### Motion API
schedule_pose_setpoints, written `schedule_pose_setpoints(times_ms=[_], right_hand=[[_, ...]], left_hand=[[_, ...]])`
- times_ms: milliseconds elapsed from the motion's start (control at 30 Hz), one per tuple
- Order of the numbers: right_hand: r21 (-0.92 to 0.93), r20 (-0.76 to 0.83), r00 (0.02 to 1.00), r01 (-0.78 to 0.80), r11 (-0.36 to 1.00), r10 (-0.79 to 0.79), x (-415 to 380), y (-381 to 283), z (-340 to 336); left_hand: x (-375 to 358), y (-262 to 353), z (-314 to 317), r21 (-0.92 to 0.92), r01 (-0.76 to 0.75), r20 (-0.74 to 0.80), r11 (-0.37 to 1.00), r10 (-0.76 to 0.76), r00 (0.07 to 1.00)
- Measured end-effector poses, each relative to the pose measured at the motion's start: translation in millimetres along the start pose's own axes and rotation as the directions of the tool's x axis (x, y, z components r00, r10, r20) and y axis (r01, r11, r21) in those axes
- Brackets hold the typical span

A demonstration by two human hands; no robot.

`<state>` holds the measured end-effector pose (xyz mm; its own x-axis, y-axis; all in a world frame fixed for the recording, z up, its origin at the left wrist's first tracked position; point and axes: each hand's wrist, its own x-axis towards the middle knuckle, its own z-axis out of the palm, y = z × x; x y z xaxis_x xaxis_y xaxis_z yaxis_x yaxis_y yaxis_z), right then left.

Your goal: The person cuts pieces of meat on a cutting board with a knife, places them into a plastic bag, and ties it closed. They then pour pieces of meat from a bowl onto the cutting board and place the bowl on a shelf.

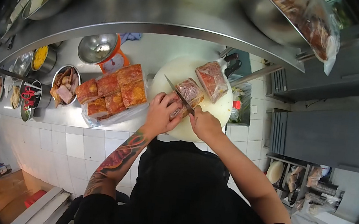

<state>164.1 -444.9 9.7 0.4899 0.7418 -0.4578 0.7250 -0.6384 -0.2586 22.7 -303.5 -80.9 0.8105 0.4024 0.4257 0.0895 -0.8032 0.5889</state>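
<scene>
- Steel counter (61, 115) is running below an overhead steel shelf (169, 7); white floor tiles (74, 144) are showing on my side.
- Far left: pot of yellow food (40, 57) is standing near a bowl of meat pieces (64, 91).
- Next: empty metal bowl (94, 50) is sitting at an orange scale (115, 62).
- Roast slabs (113, 87), crisp-skinned, are lying in a group on clear plastic, just left of the board.
- My left hand (161, 109) is holding the near end of the meat block (190, 87), fingers bent over it, close to the blade.
- That block is resting on the round pale cutting board (173, 69), knife (181, 96) lying slantwise across it; cut depth, can't tell.
- My right hand (206, 124) is gripping the knife's handle, fingers closed.
- Second meat block (212, 80) is lying farther right on the board, apart from the first.
- Black handles (232, 66) are sticking out just beyond the board.
</scene>
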Motion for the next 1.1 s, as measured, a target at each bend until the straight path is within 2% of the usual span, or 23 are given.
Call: schedule_pose_setpoints(times_ms=[67, 133, 267, 333, 367, 433, 467, 533, 667, 867, 933, 967, 1033, 1100], right_hand=[[0.025, -0.023, 1.000, 0.006, 1.000, -0.005, -5, 3, 1], [0.025, -0.016, 1.000, 0.027, 0.999, -0.026, -16, 9, 6], [0.020, 0.044, 0.999, -0.011, 1.000, 0.010, -45, 54, 0], [0.033, -0.010, 1.000, 0.019, 0.999, -0.019, -49, 78, -5], [0.094, -0.022, 1.000, 0.004, 0.996, -0.002, -49, 81, -6], [0.120, -0.036, 0.999, 0.014, 0.993, -0.010, -44, 86, 6], [0.138, -0.051, 0.999, 0.013, 0.990, -0.006, -43, 87, 9], [0.165, -0.054, 0.998, 0.023, 0.986, -0.014, -42, 90, 10], [0.206, -0.046, 0.999, 0.028, 0.978, -0.019, -46, 92, 12], [0.219, -0.026, 0.999, 0.038, 0.975, -0.033, -47, 95, 11], [0.215, -0.036, 0.999, 0.044, 0.976, -0.038, -46, 96, 13], [0.205, -0.043, 0.998, 0.050, 0.977, -0.042, -45, 97, 14], [0.208, -0.041, 0.998, 0.048, 0.977, -0.041, -45, 97, 14], [0.210, -0.038, 0.999, 0.046, 0.977, -0.039, -45, 96, 15]], left_hand=[[2, 6, -9, 0.002, -0.018, 0.043, 1.000, 0.018, 0.999], [4, 4, -20, 0.075, -0.050, 0.201, 0.996, 0.034, 0.979], [13, -2, -38, 0.047, -0.102, 0.281, 0.994, 0.085, 0.956], [12, 8, -44, 0.234, -0.049, 0.271, 0.971, -0.017, 0.963], [12, 8, -42, 0.244, -0.047, 0.273, 0.969, -0.022, 0.962], [10, 4, -35, 0.026, -0.050, 0.333, 0.998, 0.039, 0.942], [11, 7, -32, 0.038, -0.054, 0.338, 0.998, 0.038, 0.940], [14, 18, -17, -0.182, 0.135, 0.160, 0.974, -0.106, 0.981], [20, 28, 3, -0.034, 0.165, 0.106, 0.986, -0.160, 0.981], [19, 9, 3, -0.052, 0.022, 0.124, 0.998, -0.016, 0.992], [20, 8, 2, -0.056, 0.106, 0.125, 0.993, -0.098, 0.987], [22, 13, 1, -0.055, 0.101, 0.127, 0.993, -0.093, 0.987], [25, 23, 0, 0.074, 0.131, 0.018, 0.989, -0.133, 0.991], [26, 32, -6, 0.117, 0.143, 0.041, 0.983, -0.148, 0.988]])
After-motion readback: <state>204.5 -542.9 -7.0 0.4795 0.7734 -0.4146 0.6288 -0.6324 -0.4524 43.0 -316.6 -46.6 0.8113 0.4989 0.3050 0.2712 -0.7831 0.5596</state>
